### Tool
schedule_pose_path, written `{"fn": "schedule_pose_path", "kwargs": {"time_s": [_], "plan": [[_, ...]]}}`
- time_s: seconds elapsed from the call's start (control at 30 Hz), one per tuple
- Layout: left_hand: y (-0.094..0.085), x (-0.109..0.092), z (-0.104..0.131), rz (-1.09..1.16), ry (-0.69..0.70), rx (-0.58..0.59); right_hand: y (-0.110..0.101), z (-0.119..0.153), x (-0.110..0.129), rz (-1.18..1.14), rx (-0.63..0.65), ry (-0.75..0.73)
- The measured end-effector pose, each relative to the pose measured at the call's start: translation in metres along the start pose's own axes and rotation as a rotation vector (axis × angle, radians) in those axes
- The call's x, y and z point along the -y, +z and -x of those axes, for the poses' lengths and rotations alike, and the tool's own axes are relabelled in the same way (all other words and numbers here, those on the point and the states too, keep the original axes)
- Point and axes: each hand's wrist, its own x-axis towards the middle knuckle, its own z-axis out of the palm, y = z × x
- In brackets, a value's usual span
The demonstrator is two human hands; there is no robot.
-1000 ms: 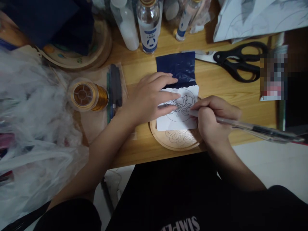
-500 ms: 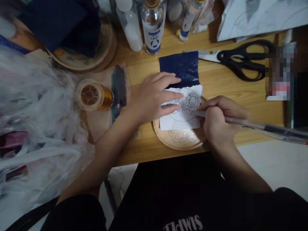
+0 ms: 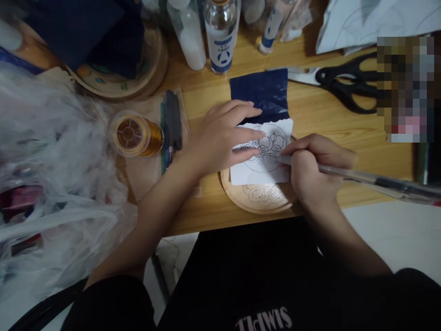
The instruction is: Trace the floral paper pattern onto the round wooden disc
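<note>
My left hand [image 3: 229, 138] lies with its fingers spread over a white paper [image 3: 253, 177] that bears a line drawing in a circle. The fingers also touch dark blue sheet [image 3: 260, 94], which shows behind the paper's torn upper edge. Beneath them is a round wooden disc [image 3: 241, 197] with flower-like lines on its near part. A pen [image 3: 379, 180] is gripped in my right hand [image 3: 315, 168], its tip at the right part of the drawing.
Black-handled scissors [image 3: 344, 80] lie at the back right. Bottles [image 3: 221, 46] stand behind the blue sheet. A spool of golden thread [image 3: 138, 134] and a dark pen [image 3: 172, 119] are on the left, beside crumpled clear plastic [image 3: 69, 184]. A wooden hoop [image 3: 158, 64] sits at the back left.
The whole view has shifted slightly. My right hand and the pen tip have moved a little left across the drawing; my left hand keeps its place on the paper.
</note>
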Motion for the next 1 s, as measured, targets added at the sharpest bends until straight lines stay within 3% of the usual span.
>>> {"fn": "schedule_pose_path", "kwargs": {"time_s": [0.73, 0.87, 1.0], "plan": [[0.0012, 0.0003, 0.0011, -0.018, 0.012, 0.001, -0.0011, 0.0010, 0.0007, -0.026, -0.007, 0.039], [0.0017, 0.0008, 0.0018, -0.038, 0.021, -0.015, 0.0007, 0.0031, -0.0013, -0.089, -0.107, 0.018], [0.0023, 0.0010, 0.0030, -0.053, 0.033, -0.024, 0.0071, 0.0007, 0.0044, -0.229, -0.216, 0.105]]}}
